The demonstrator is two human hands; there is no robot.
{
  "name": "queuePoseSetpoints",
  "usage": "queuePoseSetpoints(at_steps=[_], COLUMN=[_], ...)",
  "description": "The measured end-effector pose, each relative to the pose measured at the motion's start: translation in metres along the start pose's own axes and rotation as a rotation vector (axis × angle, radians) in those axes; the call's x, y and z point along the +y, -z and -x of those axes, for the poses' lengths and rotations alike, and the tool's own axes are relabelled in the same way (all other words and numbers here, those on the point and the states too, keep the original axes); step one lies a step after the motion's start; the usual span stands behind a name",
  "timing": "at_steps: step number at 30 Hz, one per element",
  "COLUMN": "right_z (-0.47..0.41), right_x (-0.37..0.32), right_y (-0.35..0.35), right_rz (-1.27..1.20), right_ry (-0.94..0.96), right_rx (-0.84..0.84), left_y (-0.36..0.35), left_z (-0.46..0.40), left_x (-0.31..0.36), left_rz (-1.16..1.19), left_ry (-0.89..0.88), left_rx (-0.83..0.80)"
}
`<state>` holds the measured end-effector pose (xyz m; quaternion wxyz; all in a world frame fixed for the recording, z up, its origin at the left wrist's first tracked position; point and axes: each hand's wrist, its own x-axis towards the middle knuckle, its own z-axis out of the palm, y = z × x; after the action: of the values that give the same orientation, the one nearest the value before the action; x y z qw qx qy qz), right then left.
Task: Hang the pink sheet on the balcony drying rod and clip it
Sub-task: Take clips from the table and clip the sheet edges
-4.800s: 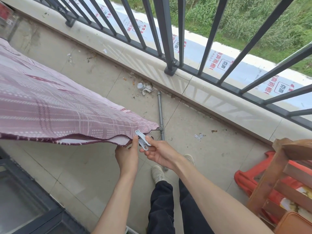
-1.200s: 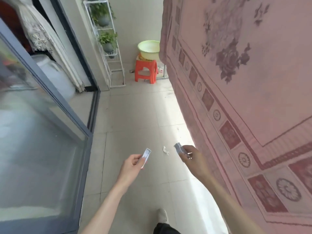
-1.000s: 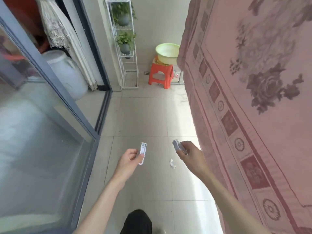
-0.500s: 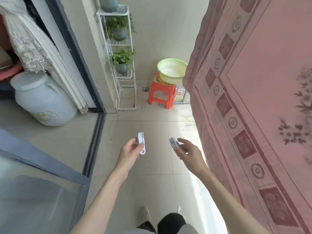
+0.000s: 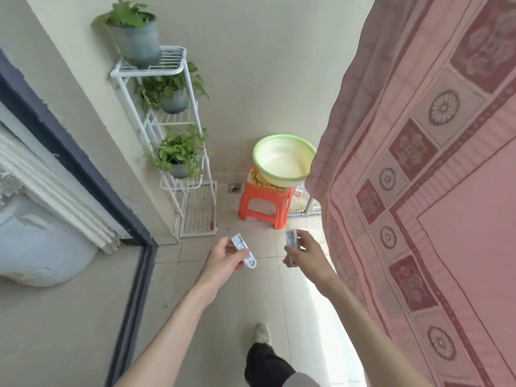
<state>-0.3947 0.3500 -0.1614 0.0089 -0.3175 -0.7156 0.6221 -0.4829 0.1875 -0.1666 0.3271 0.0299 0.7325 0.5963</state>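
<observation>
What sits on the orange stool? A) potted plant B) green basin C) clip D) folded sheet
B: the green basin rests on the orange stool; the plants are on the white rack to its left, and the clips are in the hands.

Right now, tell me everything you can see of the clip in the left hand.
The clip is a small white clothes peg that looks like plastic. One end has a flat pad dotted with a grid of small holes and points up and away from the person; the other end has a round loop and points down toward the floor. It lies tilted, and whether its jaws are open cannot be told. The left hand pinches it around the middle, held in the air over the tiled floor, clear of the pink sheet.
</observation>
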Motion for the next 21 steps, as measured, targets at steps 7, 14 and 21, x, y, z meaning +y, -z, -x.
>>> queuePoseSetpoints(at_steps=[7,14,21], right_z=[-0.131,-0.261,-0.382], right_x=[-0.08,-0.114,-0.149], right_y=[0.035,0.058,0.08], right_rz=[-0.135,-0.154,-0.211], right_ry=[0.051,-0.002,-0.092], right_rx=[-0.12,-0.085,0.062], left_y=[-0.019,-0.048,-0.069], left_z=[-0.13,-0.274,-0.422], left_x=[0.096,0.162,0.225], left_rz=[0.001,-0.007,-0.082], left_ry=[-0.056,-0.073,-0.056], left_rx=[-0.037,-0.15,-0.341])
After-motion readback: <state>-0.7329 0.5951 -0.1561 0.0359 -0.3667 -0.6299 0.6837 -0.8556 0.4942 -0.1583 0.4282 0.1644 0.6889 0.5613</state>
